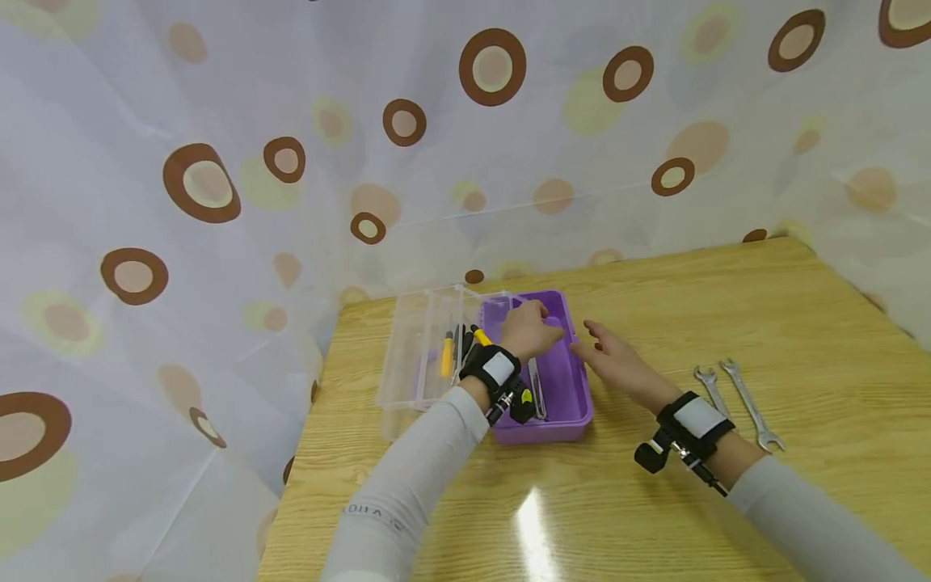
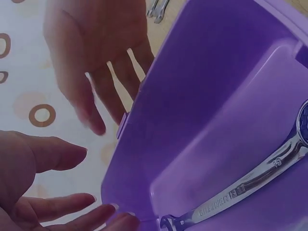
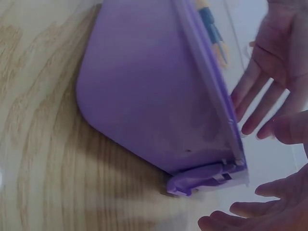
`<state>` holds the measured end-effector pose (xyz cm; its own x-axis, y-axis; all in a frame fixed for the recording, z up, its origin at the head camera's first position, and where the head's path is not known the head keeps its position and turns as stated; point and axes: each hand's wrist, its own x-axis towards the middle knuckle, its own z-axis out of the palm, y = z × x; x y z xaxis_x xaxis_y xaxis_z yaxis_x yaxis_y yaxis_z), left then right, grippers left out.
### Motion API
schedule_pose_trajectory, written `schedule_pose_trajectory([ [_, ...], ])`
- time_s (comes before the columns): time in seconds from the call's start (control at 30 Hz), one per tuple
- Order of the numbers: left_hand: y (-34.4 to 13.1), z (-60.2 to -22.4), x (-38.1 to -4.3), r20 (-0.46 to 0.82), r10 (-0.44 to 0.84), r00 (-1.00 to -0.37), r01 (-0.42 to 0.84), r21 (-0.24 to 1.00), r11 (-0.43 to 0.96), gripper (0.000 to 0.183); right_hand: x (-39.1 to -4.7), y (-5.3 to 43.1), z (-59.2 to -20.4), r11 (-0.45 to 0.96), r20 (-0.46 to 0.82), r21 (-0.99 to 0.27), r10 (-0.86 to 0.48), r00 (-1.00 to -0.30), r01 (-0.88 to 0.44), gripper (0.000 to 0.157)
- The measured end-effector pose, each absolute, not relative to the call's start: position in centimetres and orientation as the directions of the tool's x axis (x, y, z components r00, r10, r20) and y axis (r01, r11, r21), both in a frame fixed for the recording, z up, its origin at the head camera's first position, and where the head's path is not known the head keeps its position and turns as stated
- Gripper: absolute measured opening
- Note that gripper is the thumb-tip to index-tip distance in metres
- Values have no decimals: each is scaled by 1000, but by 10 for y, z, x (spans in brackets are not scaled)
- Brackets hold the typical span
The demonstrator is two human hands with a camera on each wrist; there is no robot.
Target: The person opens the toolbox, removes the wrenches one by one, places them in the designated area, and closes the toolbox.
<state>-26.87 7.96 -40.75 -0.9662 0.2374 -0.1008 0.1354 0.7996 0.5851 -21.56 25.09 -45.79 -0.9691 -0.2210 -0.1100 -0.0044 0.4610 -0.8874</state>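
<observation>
A purple toolbox [image 1: 563,364] stands on the table with its clear lid [image 1: 405,339] laid open to the left. My left hand [image 1: 529,327] hovers over the box, fingers loosely bent and holding nothing. Beside the box's right wall my right hand [image 1: 618,364] reaches out with relaxed fingers, also holding nothing. Inside the box lies a silver wrench [image 2: 240,192]. In the right wrist view, a purple latch [image 3: 202,178] shows on the outer wall near the right hand [image 3: 274,204]. Several yellow- and black-handled tools [image 1: 447,356] are at the lid side, partly hidden.
Two more wrenches, a shorter one [image 1: 714,391] and a longer one [image 1: 753,408], lie on the wooden table [image 1: 655,291] right of the right hand. A white curtain [image 1: 436,65] with brown circles hangs behind and to the left.
</observation>
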Motion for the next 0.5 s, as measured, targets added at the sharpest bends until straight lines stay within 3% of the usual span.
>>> schedule_pose_trajectory([
  [0.17, 91, -403, -279, -181, 274, -945, 130, 559, 819, 57, -219, 247, -467, 442, -79, -896, -225, -971, -30, 80],
  [0.3, 104, -389, -276, -241, 279, -929, 101, 562, 821, 66, -221, 246, -479, 424, -4, -901, -224, -975, -94, 70],
  [0.5, 121, -380, -272, -316, 193, -929, -9, 541, 841, 48, -224, 249, -494, 456, 40, -881, -198, -979, -128, 63],
])
